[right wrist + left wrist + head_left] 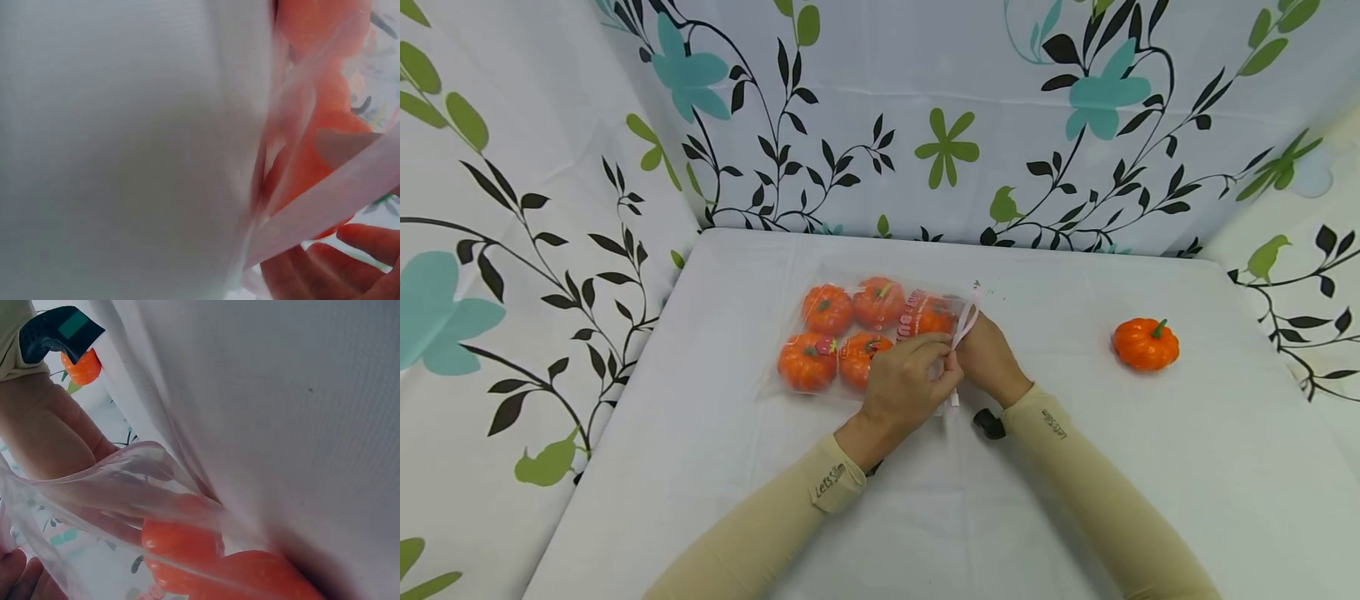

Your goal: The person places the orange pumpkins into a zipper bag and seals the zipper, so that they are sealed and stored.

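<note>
Both forearms (760, 525) stretch forward, the left hand (904, 379) pinching the edge of a clear bag (907, 318) of orange pumpkins (827, 310) spread ahead and leftward of it, the right hand (988, 354) at the bag's mouth, its grip unclear, one loose pumpkin (1146, 344) well rightward.

Bright head view, dim wrist views.

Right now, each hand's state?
Left hand: closed, pinching the edge of the bag.
Right hand: inside the bag, at a pumpkin; open or closed cannot be told.
</note>
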`<state>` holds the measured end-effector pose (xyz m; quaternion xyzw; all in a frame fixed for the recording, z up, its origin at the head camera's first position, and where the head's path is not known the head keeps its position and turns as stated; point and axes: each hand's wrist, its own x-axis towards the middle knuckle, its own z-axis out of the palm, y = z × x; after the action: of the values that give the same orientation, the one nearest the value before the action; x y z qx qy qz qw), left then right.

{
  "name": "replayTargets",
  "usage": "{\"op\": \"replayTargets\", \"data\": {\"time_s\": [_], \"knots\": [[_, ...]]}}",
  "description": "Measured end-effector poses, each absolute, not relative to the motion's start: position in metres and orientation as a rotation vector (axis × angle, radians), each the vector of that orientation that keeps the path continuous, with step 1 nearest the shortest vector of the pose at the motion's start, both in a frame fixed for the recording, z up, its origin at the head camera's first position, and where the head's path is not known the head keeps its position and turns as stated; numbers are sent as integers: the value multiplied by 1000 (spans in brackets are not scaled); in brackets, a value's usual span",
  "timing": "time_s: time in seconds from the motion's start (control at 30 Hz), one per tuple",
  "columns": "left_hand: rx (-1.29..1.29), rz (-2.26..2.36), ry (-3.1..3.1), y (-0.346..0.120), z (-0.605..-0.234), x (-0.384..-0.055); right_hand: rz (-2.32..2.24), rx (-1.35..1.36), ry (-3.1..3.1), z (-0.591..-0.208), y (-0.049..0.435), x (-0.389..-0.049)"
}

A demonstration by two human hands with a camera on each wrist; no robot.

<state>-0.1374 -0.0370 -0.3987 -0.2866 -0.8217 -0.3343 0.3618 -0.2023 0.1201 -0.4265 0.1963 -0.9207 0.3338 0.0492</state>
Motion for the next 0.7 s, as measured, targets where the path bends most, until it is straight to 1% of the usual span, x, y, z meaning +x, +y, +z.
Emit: {"op": "replayTargets", "data": {"time_s": [0.17,0.37,0.7], "knots": [[-737,-849,-2126,-37,-398,-139,1196,569,-2796,-432,132,-198],[-731,-808,-2143,-38,-395,-140,1197,569,-2710,-433,147,-184],[-731,-828,-2144,-34,-397,-139,1282,773,-2811,-431,145,-180]]}}
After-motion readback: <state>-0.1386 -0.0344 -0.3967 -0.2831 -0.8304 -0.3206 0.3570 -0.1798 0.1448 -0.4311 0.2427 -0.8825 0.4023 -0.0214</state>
